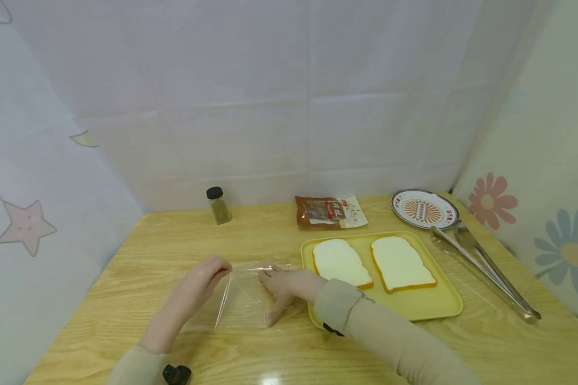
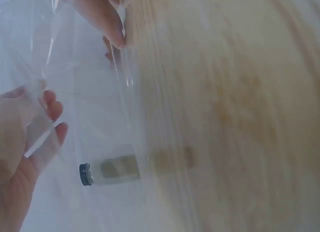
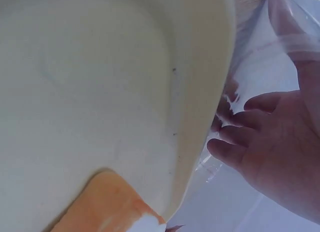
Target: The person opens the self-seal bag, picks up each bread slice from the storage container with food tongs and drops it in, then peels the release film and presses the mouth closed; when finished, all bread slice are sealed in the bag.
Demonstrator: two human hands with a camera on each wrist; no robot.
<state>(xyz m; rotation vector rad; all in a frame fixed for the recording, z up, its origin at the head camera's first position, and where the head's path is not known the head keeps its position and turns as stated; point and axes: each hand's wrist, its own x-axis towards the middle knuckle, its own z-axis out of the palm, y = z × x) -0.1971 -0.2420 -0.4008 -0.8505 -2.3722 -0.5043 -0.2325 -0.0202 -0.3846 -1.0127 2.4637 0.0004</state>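
Observation:
A clear plastic bag [image 1: 244, 303] lies on the table in the head view, its left part lifted off the wood. My left hand [image 1: 198, 286] pinches its upper left edge between thumb and curled fingers. Over its right part, my right hand [image 1: 285, 286] rests with fingers and thumb spread. Plastic crosses in front of the left hand [image 2: 22, 162] in the left wrist view. In the right wrist view, the right hand [image 3: 272, 137] has its fingers apart beside the tray, with a faint band of the plastic crossing the thumb.
Close by on the right, a yellow tray [image 1: 428, 307] bears two bread slices [image 1: 339, 262] under the right forearm's side. Behind stand a spice jar [image 1: 219, 206] and a brown food packet [image 1: 329, 212]. Farther right are a printed plate [image 1: 424, 209] and metal tongs [image 1: 491, 272].

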